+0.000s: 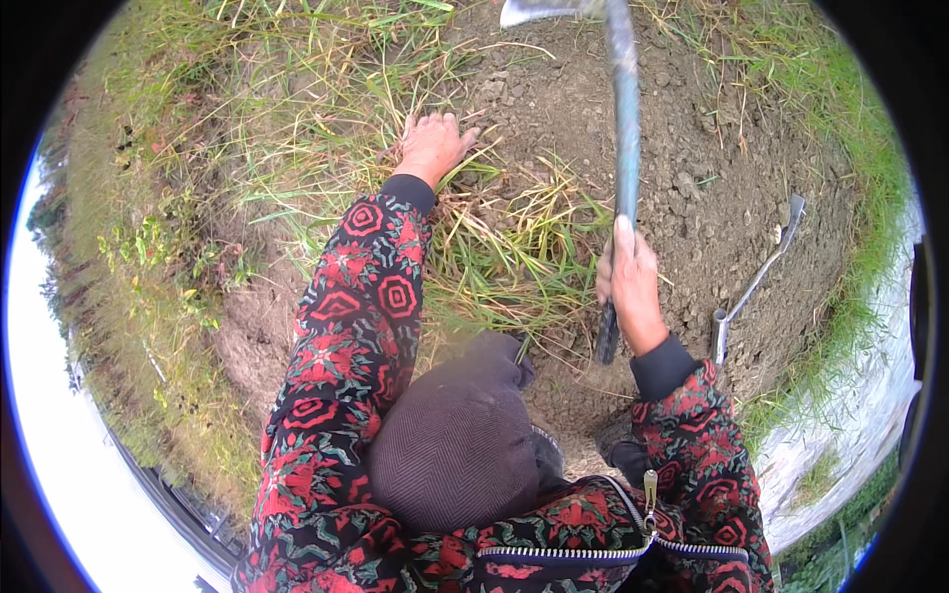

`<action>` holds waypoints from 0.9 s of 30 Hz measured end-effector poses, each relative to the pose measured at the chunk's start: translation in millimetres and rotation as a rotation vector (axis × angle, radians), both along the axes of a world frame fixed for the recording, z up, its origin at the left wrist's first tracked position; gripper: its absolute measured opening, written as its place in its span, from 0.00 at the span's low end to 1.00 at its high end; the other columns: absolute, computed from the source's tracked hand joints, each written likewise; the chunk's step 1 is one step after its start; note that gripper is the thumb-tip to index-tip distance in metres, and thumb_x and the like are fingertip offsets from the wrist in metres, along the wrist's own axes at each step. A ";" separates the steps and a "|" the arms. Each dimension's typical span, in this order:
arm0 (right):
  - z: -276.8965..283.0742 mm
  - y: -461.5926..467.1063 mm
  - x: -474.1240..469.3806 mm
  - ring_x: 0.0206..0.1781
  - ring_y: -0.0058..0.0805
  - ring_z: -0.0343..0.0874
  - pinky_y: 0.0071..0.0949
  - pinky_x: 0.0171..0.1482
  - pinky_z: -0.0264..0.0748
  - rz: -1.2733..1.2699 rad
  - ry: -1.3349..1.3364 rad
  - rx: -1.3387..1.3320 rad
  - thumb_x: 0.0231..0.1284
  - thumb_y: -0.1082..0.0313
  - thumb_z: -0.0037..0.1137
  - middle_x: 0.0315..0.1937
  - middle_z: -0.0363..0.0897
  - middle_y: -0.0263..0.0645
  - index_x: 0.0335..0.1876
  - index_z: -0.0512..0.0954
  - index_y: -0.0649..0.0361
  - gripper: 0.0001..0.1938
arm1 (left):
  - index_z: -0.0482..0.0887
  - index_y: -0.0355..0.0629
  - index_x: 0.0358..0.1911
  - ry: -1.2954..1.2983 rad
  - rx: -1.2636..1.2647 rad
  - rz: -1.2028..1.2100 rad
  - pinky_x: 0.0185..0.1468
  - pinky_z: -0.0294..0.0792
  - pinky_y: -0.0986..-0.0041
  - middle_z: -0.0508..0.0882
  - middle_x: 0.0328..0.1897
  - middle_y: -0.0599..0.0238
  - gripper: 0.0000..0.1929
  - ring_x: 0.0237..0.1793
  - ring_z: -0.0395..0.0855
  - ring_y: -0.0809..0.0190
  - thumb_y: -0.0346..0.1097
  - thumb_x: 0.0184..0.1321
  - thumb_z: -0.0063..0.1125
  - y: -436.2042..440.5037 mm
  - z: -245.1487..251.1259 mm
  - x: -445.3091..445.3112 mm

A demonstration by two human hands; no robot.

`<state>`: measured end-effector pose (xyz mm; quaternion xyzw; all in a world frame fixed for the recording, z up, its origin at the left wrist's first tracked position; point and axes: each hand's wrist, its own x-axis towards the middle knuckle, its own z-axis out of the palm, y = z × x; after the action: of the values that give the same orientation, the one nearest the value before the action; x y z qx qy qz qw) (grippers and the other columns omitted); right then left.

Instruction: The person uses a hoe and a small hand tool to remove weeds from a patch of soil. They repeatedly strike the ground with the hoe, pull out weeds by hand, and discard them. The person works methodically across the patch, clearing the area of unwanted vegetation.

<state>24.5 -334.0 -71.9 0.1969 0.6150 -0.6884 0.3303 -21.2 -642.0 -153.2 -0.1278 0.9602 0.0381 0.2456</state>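
Observation:
My right hand (632,278) is closed around the lower part of a long tool handle (626,141), wrapped in blue and black. The handle points away from me, and its pale metal blade (545,9) is blurred and partly cut off by the top edge. Ahead and to the left, my left hand (436,144) presses down into grass at the edge of bare soil, fingers partly sunk in the stems; whether it grips any is not clear. Between my hands lies a heap of loose green and yellow grass (511,259).
A metal tool with a tubular socket (760,270) lies on the soil at the right. Cloddy bare earth (689,148) slopes ahead of me. Weeds (148,259) grow at the left. My bent knee (460,445) is close below the grass heap. A pale paved strip (838,422) runs along the right.

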 end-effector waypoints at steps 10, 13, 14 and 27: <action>0.0 -19.0 22.3 0.12 0.19 0.63 0.23 0.16 0.60 0.364 -0.136 0.330 0.64 0.44 0.42 0.11 0.61 0.28 0.26 0.70 0.61 0.24 | 0.75 0.36 0.39 0.105 0.039 0.009 0.45 0.69 0.54 0.82 0.32 0.44 0.19 0.38 0.80 0.43 0.48 0.64 0.42 -6.2 -7.0 23.8; -17.0 -19.6 25.2 0.12 0.20 0.61 0.24 0.15 0.58 0.213 0.217 0.195 0.65 0.45 0.41 0.11 0.61 0.30 0.27 0.70 0.60 0.24 | 0.76 0.37 0.39 0.103 0.038 0.001 0.45 0.69 0.55 0.82 0.31 0.47 0.18 0.38 0.81 0.44 0.48 0.64 0.42 -8.9 -3.0 28.8; -15.2 -17.3 36.2 0.14 0.19 0.63 0.23 0.16 0.59 0.235 0.002 0.182 0.66 0.47 0.41 0.12 0.62 0.30 0.27 0.70 0.61 0.23 | 0.76 0.38 0.39 0.112 0.012 -0.001 0.44 0.69 0.55 0.83 0.30 0.50 0.17 0.39 0.81 0.46 0.47 0.64 0.42 -7.7 -1.5 30.2; -7.9 -26.3 41.2 0.10 0.18 0.63 0.23 0.13 0.60 0.362 0.115 0.336 0.65 0.47 0.44 0.13 0.63 0.29 0.28 0.68 0.60 0.21 | 0.76 0.42 0.32 0.286 -0.063 -0.054 0.46 0.66 0.60 0.82 0.31 0.54 0.08 0.39 0.79 0.51 0.38 0.59 0.46 0.8 -8.1 47.6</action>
<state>65.8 -360.3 -79.8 0.0964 0.7639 -0.5162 0.3751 26.5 -641.1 -161.3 -0.1030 0.9892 0.0192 0.1028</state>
